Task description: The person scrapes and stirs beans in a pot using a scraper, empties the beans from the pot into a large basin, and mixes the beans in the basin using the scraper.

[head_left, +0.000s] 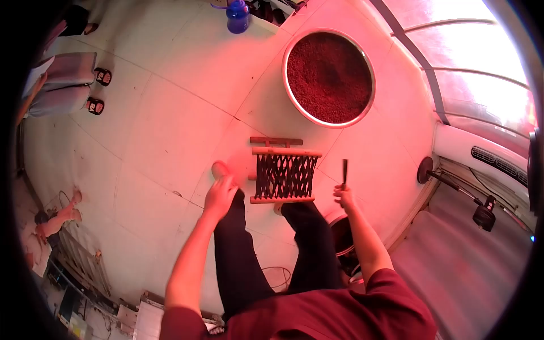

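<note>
Where the right hand closes: a dark slim tool [345,170] projects from the fist, its free end pointing away from the wearer; the exact kind of tool cannot be told.
Right hand [344,196]: fingers wrapped around the near end of the tool, held out to the right of the stool, apart from it.
Left hand [220,198]: fingers drawn together above the left leg, near the left shoe [219,169]; whether they hold anything, or touch the leg, cannot be told.
Stool [285,177]: low, with wooden bars and a seat of dark crossed webbing; located on the floor ahead of the knees, between the two hands.
Wearer's clothing: dark trousers [238,266] and a maroon shirt [317,314].
Container [341,233]: dark inside, beside the right leg, partly covered by the right forearm.
Basin [370,101]: wide, round, pale-rimmed, on the floor beyond the stool; filled with dark red granular material [323,73].
Bottle [237,18]: blue, at the far edge of the view, left of the basin.
Right side: a black stand [426,170] with a jointed arm, near a white vented unit [481,153].
Left side: a person [62,85] in wide trousers and dark sandals, well apart from the stool.
Floor [153,124]: pale tiles under pink light.
</note>
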Tool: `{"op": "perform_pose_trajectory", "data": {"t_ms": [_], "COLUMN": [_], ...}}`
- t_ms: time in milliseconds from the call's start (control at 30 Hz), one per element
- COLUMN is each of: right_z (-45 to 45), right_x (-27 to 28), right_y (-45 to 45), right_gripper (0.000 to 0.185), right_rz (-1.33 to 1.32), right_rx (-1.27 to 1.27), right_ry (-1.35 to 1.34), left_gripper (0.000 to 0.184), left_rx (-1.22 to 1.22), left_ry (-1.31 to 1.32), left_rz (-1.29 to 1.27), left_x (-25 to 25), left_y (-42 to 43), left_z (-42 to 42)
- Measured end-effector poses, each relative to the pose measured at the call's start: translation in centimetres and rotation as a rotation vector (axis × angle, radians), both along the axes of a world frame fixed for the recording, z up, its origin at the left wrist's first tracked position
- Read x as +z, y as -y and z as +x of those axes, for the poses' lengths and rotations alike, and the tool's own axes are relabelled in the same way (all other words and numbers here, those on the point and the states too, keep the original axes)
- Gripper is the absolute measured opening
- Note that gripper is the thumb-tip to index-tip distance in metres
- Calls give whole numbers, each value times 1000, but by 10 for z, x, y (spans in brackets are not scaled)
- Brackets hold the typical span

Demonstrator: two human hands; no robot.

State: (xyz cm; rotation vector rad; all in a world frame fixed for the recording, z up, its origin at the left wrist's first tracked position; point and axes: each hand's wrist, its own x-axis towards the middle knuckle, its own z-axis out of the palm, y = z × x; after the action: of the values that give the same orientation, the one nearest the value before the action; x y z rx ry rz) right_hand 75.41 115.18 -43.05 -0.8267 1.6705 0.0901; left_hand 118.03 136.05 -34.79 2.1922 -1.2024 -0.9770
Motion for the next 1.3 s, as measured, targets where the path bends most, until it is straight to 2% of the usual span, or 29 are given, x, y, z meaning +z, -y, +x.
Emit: {"op": "perform_pose_trajectory", "data": {"t_ms": [67, 133, 233, 300, 367, 400, 467, 533, 633, 667, 700, 733, 767, 800, 833, 867, 900, 967, 1033, 1100, 1133, 1167, 1200, 1233, 1300], "right_z": [-8, 35, -1, 63, 77, 86, 94, 83, 48, 44, 15, -4, -11, -10, -9, -13, -16, 18, 56, 78, 87, 98, 104, 103, 93], "right_x": [12, 51, -45, -40, -93, -105, -107, -117, -103, -77, -97, -103, -108, -113, -119, -134, -150, -140, -105, -94, -98, -74, -52, -45, -38], "right_y": [19, 47, 49, 60, 74, 74, 80, 76, 57, 60, 44, 37, 42, 53, 64, 72, 77, 109, 125, 121, 114, 109, 106, 103, 89], "right_gripper": [23, 18, 20, 27, 38, 37, 36, 33, 24, 25, 29, 27, 37, 35, 34, 31, 27, 29, 36, 39, 41, 40, 37, 33, 37], "right_rz": [-114, -123, -419, -737, -990, -838, -539, -494, -438, -301, -138, -96, 113, 208, 299, 83, -134, 14, 238, -158, -231, -57, 65, -7, -43], "right_rx": [-91, -236, 196, 617, 959, 949, 882, 921, 964, 1039, 1021, 1027, 1145, 1273, 1398, 1369, 1328, 951, 224, 398, 375, 173, 98, 216, 128], "right_ry": [-34, -21, 64, -9, 81, 147, 227, 214, 179, 131, 171, 234, 256, 263, 268, 272, 278, 89, 356, 565, 647, 767, 831, 876, 1028], "left_gripper": [37, 46, 59, 61, 59, 54, 55, 51, 42, 40, 41, 43, 45, 46, 46, 45, 44, 46, 46, 44, 41, 38, 34, 30, 20], "left_rx": [-233, -480, -672, -699, -654, -596, -595, -550, -627, -600, -632, -672, -631, -720, -644, -489, -264, -1137, -821, -41, -87, -140, -145, -146, -121], "left_ry": [134, 201, 246, 256, 259, 280, 157, 105, 128, -43, -133, -164, -200, -204, -319, -697, -944, -640, -778, -1327, -1313, -1308, -1256, -1212, -1191], "left_rz": [-51, -28, 17, 113, 279, 163, 192, 79, 91, 225, 274, 318, 319, 378, 385, 699, 1042, 642, 470, 429, 334, 245, 144, 48, 74], "left_x": [-38, -79, -123, -153, -179, -205, -212, -220, -230, -223, -225, -228, -228, -225, -232, -228, -223, -246, -246, -168, -173, -177, -168, -151, -129], "left_y": [64, 123, 178, 186, 189, 171, 157, 153, 119, 113, 102, 91, 80, 75, 59, 71, 83, 89, 126, 199, 209, 215, 224, 228, 230], "left_z": [-10, -1, -19, -37, -61, -68, -80, -82, -126, -148, -165, -184, -201, -213, -227, -228, -228, -230, -213, -185, -182, -179, -181, -183, -194]}}
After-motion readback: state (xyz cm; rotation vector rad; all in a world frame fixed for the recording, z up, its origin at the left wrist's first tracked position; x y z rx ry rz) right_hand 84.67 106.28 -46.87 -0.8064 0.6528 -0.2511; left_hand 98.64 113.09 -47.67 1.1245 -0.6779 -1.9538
